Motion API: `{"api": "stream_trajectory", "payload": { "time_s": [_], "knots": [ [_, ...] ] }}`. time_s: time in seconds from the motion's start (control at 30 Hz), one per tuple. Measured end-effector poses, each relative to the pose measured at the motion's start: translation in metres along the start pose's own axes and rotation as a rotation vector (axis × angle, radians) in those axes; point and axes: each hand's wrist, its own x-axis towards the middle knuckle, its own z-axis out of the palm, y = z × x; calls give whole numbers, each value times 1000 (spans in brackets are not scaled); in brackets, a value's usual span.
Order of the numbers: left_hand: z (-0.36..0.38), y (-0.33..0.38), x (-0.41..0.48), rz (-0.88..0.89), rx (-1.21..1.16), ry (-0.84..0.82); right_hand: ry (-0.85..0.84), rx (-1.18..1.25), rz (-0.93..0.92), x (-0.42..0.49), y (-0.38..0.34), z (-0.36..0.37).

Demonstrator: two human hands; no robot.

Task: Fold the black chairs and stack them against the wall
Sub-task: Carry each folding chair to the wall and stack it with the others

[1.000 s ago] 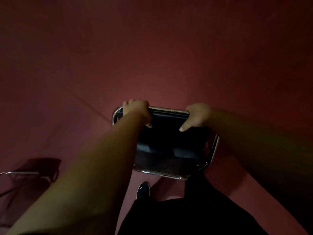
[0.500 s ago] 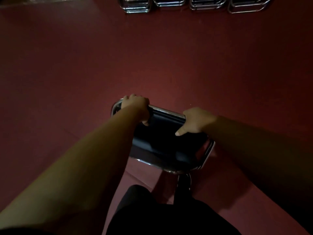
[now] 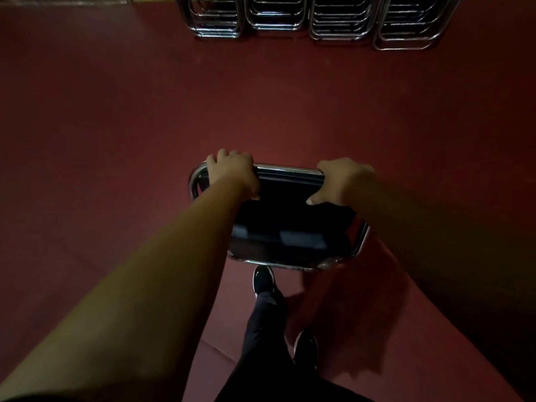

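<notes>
We carry black folding chair [image 3: 290, 224] by top rail [image 3: 287, 170]: left hand [image 3: 232, 174], right hand [image 3: 343, 181], fingers curled round it. Rail runs crosswise, parallel to stacked chairs [image 3: 333, 23] well ahead; hands equally near.

Hall: red carpet [image 3: 121, 117], stacked chairs [image 3: 339, 34].

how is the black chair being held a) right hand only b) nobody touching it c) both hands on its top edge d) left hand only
c: the left hand and the right hand each curl round the top edge of the black chair, one near each end.
</notes>
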Motion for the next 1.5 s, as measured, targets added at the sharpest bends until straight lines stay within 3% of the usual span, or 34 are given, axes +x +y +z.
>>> {"api": "stream_trajectory", "payload": {
  "time_s": [0.5, 0.7, 0.83, 1.0, 1.2, 1.5],
  "knots": [
    [-43, -117, 150, -198, -146, -205, -55, -84, -171, 192, -112, -103],
    [-66, -110, 227, -276, -138, -426, -115, -34, -239, 267, -100, -130],
    [-81, -80, 295, -299, -150, -465, -189, 88, -270, 337, -63, -151],
    [-131, -35, 378, -305, -88, -414, -206, 240, -272, 417, -12, -195],
    [-221, 42, 485, -186, 10, -280, -133, 376, -223, 490, 75, -276],
    [-304, 127, 588, -32, 38, -11, 106, 248, -136, 555, 161, -387]
  ]
}}
